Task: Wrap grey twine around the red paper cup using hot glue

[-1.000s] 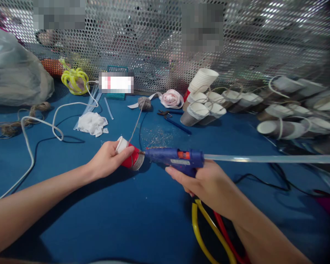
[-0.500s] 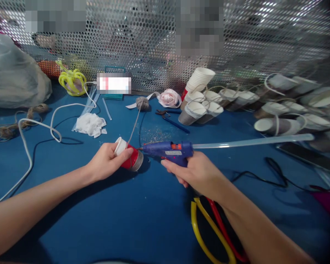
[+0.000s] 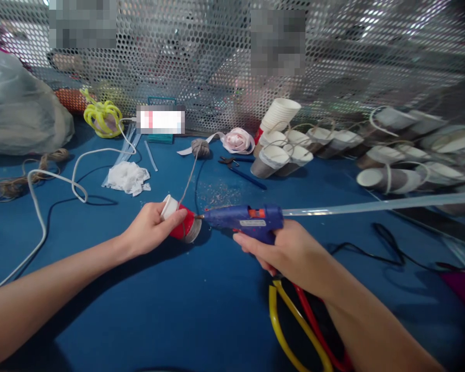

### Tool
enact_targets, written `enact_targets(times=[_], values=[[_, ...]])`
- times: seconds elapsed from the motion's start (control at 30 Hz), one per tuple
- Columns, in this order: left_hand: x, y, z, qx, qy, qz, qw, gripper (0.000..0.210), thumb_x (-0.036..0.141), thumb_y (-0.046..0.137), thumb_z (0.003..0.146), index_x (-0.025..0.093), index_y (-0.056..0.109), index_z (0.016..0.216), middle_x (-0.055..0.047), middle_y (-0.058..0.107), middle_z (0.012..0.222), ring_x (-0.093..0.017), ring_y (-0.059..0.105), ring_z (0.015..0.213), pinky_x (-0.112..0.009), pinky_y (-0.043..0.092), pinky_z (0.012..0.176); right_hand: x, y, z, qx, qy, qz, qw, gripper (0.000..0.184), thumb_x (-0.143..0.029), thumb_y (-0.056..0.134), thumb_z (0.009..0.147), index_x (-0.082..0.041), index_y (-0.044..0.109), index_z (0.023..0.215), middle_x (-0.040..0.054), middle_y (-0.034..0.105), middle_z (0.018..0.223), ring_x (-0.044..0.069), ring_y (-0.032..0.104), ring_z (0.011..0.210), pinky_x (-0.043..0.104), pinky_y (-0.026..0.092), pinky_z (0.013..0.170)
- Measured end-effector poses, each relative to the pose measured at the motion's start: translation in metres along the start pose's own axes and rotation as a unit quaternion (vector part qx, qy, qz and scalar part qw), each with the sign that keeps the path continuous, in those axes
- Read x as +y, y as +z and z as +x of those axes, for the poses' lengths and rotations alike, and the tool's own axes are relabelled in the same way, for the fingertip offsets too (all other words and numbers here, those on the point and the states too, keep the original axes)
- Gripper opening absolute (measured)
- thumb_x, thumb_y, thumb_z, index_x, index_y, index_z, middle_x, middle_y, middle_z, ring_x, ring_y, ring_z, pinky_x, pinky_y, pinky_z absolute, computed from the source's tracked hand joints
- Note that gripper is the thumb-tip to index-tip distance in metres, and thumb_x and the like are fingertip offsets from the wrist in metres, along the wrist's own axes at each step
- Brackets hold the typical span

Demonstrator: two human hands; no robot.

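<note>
Lying tilted in my left hand [image 3: 149,227] is a red and white paper cup [image 3: 186,221], its lower end wrapped in grey yarn. A strand of that yarn runs from the cup up to a small grey yarn ball [image 3: 200,148]. My right hand [image 3: 282,243] is wrapped around the handle of a blue hot glue gun [image 3: 240,219]. The gun's nozzle points left and sits at or very near the cup's side; contact is hard to tell. A long clear glue stick [image 3: 372,207] sticks out of its back.
Yellow- and red-handled scissors [image 3: 290,320] lie under my right forearm. Blue-handled pliers [image 3: 242,170] and a pink ribbon roll [image 3: 237,140] lie beyond. Several wrapped cups [image 3: 271,161] stand back right. A white cable [image 3: 39,206] loops on the left near white scraps [image 3: 127,177]. Perforated metal [image 3: 209,62] borders the back.
My right hand has drawn the glue gun slightly right and down, with its glue stick moving along. My left hand and the cup stay almost in place.
</note>
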State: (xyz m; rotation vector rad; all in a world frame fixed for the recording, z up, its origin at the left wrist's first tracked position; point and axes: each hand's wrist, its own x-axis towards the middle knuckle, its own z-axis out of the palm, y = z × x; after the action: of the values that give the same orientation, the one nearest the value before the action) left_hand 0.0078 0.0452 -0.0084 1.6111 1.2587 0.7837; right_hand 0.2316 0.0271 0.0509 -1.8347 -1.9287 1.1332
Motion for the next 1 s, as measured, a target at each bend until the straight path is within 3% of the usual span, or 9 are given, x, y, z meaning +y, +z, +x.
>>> enact_targets(times=[0.17, 0.3, 0.37, 0.5, 0.67, 0.77, 0.83, 0.9, 1.0], values=[[0.001, 0.001, -0.001, 0.007, 0.001, -0.036, 0.999, 0.033, 0.043, 0.044, 0.079, 0.014, 0.046, 0.061, 0.004, 0.039, 0.055, -0.007, 0.032, 0.051, -0.019, 0.027, 0.046, 0.005, -0.011, 0.002, 0.015, -0.046, 0.139, 0.989, 0.023, -0.04, 0.057, 0.071, -0.019, 0.054, 0.066, -0.0075, 0.044, 0.036, 0.008, 0.041, 0.034, 0.021, 0.037, 0.04], [0.003, 0.002, -0.002, 0.02, 0.006, -0.046, 0.999, 0.036, 0.044, 0.044, 0.079, 0.014, 0.046, 0.06, 0.004, 0.037, 0.054, -0.007, 0.031, 0.051, -0.019, 0.027, 0.047, 0.026, -0.023, 0.021, 0.154, -0.015, 0.167, 0.974, 0.026, -0.04, 0.062, 0.067, -0.017, 0.052, 0.062, -0.0024, 0.053, 0.052, 0.009, 0.048, 0.047, 0.02, 0.036, 0.044], [0.004, 0.002, -0.002, 0.03, 0.009, -0.049, 0.998, 0.037, 0.045, 0.044, 0.079, 0.014, 0.046, 0.058, 0.005, 0.036, 0.053, -0.007, 0.029, 0.05, -0.019, 0.025, 0.046, 0.039, -0.026, 0.033, 0.203, 0.009, 0.145, 0.968, 0.029, -0.044, 0.062, 0.066, -0.016, 0.055, 0.068, -0.0001, 0.056, 0.061, 0.01, 0.05, 0.051, 0.021, 0.037, 0.046], [0.005, 0.002, -0.003, 0.047, 0.017, -0.048, 0.998, 0.038, 0.046, 0.044, 0.079, 0.014, 0.046, 0.058, 0.005, 0.036, 0.052, -0.007, 0.029, 0.049, -0.02, 0.026, 0.046, 0.056, -0.026, 0.051, 0.202, 0.063, 0.081, 0.974, 0.034, -0.049, 0.05, 0.074, -0.016, 0.052, 0.066, -0.0002, 0.051, 0.051, 0.011, 0.049, 0.045, 0.023, 0.04, 0.045], [0.004, 0.002, -0.003, 0.041, 0.042, -0.054, 0.997, 0.037, 0.045, 0.043, 0.08, 0.014, 0.047, 0.06, 0.003, 0.04, 0.055, -0.008, 0.033, 0.051, -0.02, 0.03, 0.048, 0.058, -0.024, 0.059, 0.206, 0.091, -0.003, 0.974, 0.038, -0.053, 0.05, 0.072, -0.019, 0.048, 0.056, 0.0042, 0.055, 0.049, 0.016, 0.055, 0.043, 0.029, 0.043, 0.047], [0.003, 0.002, -0.003, 0.047, 0.05, -0.039, 0.997, 0.037, 0.045, 0.043, 0.08, 0.014, 0.047, 0.06, 0.004, 0.037, 0.054, -0.008, 0.031, 0.05, -0.02, 0.028, 0.047, 0.054, -0.03, 0.057, 0.246, 0.113, -0.091, 0.958, 0.04, -0.054, 0.055, 0.067, -0.021, 0.046, 0.047, 0.0077, 0.056, 0.05, 0.027, 0.061, 0.062, 0.037, 0.044, 0.056], [0.003, 0.002, -0.004, 0.044, 0.055, -0.031, 0.997, 0.037, 0.045, 0.042, 0.08, 0.014, 0.047, 0.06, 0.004, 0.036, 0.054, -0.008, 0.03, 0.051, -0.021, 0.027, 0.047, 0.046, -0.033, 0.053, 0.283, 0.086, -0.169, 0.94, 0.036, -0.051, 0.054, 0.069, -0.019, 0.053, 0.052, 0.0112, 0.059, 0.061, 0.032, 0.059, 0.08, 0.041, 0.043, 0.066], [0.004, 0.002, -0.005, 0.041, 0.062, -0.019, 0.997, 0.037, 0.044, 0.042, 0.081, 0.014, 0.045, 0.059, 0.004, 0.035, 0.054, -0.008, 0.03, 0.051, -0.021, 0.027, 0.048, 0.033, -0.031, 0.051, 0.266, 0.008, -0.209, 0.941, 0.034, -0.047, 0.047, 0.076, -0.017, 0.061, 0.067, 0.013, 0.063, 0.078, 0.031, 0.057, 0.089, 0.042, 0.041, 0.074], [0.005, 0.003, -0.007, 0.03, 0.08, 0.004, 0.996, 0.037, 0.043, 0.041, 0.082, 0.014, 0.043, 0.058, 0.004, 0.035, 0.054, -0.008, 0.029, 0.052, -0.021, 0.026, 0.048, 0.004, -0.016, 0.052, 0.083, -0.103, -0.052, 0.99, 0.044, -0.047, 0.034, 0.084, -0.015, 0.064, 0.09, 0.0106, 0.065, 0.094, 0.021, 0.059, 0.09, 0.035, 0.042, 0.081]])
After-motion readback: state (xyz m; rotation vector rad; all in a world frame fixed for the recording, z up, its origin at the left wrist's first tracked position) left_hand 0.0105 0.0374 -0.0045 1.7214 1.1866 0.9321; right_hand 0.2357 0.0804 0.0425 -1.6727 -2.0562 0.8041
